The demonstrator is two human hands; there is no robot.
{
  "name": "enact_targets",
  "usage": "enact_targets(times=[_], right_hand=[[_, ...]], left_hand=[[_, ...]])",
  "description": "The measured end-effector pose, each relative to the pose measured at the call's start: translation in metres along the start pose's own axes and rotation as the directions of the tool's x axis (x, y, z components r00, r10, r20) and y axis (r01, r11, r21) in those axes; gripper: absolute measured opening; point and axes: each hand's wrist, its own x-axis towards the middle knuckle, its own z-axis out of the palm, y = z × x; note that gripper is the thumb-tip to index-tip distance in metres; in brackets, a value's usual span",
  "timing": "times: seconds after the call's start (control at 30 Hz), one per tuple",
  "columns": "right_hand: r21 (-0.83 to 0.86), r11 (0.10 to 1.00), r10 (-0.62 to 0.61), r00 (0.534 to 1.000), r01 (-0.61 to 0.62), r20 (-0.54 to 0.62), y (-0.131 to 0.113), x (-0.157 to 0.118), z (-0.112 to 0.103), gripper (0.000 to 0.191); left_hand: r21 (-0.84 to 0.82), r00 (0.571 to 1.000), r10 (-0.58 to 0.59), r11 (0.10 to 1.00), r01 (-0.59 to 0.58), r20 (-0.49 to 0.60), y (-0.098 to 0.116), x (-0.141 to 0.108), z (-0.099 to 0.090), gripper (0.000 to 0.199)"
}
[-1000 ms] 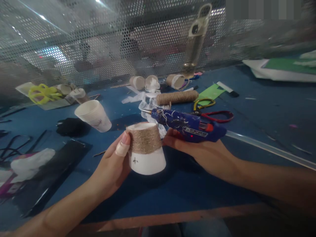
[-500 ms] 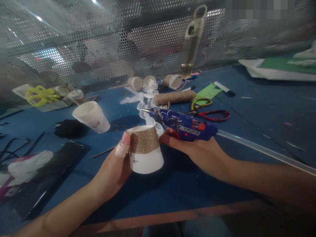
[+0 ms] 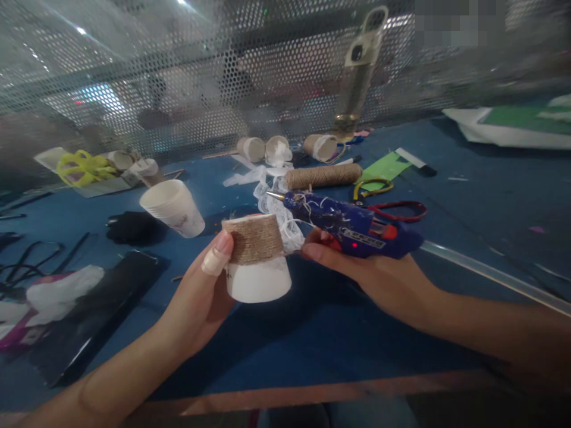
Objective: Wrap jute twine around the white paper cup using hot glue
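A white paper cup [image 3: 259,282], partly wrapped in brown twine [image 3: 256,239], is gripped upside down by my left hand [image 3: 200,285], whose thumb wears a pale bandage [image 3: 215,260]. My right hand [image 3: 379,276] holds a blue glue gun [image 3: 348,223] with a small red light lit. Its metal tip points left, just above and right of the cup. A clear glue stick [image 3: 495,276] sticks out of the gun's back. White lace [image 3: 292,233] lies behind the cup and reaches my right fingertips.
Behind are a twine roll [image 3: 325,176], scissors [image 3: 397,211], small wrapped cups [image 3: 320,147] and a bottle [image 3: 354,92] by a perforated metal screen [image 3: 187,101]. To the left stand stacked white cups [image 3: 173,207], yellow scissors [image 3: 84,169] and a black pouch [image 3: 102,309].
My right hand and the glue gun have moved slightly right, away from the cup. The cup is raised and turned a little in my left hand. The view has shifted slightly.
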Motion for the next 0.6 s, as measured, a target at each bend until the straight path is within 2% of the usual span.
enact_targets(times=[0.13,0.33,0.43,0.53,0.6], right_hand=[[-0.059,0.998,-0.024,0.999,0.022,-0.035,-0.001,0.004,-0.002,0.03],[-0.08,0.997,0.019,0.999,-0.022,-0.035,0.002,0.004,-0.004,0.027],[-0.164,0.986,-0.01,1.0,0.01,-0.001,0.001,0.0,-0.007,0.03],[-0.158,0.985,-0.049,0.994,0.064,0.093,-0.001,-0.005,-0.008,0.027],[-0.175,0.976,-0.105,0.986,0.127,0.13,-0.001,-0.008,-0.009,0.025]], left_hand=[[-0.061,0.998,-0.054,0.997,0.052,-0.029,0.005,0.001,0.003,0.048],[-0.087,0.996,-0.081,0.993,0.084,0.027,0.011,-0.001,0.004,0.054],[-0.061,1.0,0.002,0.998,-0.003,-0.029,0.012,-0.001,0.005,0.048],[-0.013,0.994,0.067,0.998,-0.068,-0.088,0.012,0.002,0.007,0.047],[0.005,0.992,0.09,0.996,-0.089,-0.091,0.011,0.003,0.007,0.047]])
